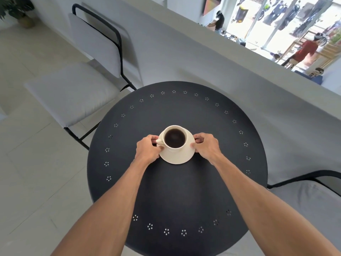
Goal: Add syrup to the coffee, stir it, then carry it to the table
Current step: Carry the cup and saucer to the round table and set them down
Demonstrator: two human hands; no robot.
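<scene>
Cream cup of black coffee (175, 138) on its saucer (177, 157), near the centre of a round black table (184, 191) | left hand (147, 150) grasping the saucer's left rim, by the cup handle | right hand (206, 147) grasping the right rim | grey chair (73, 93) beyond the table's left edge.

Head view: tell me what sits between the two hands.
In the head view, a cream saucer carrying a cup of black coffee lies between the left hand and right hand, which grip its opposite edges above the dark round table.
</scene>
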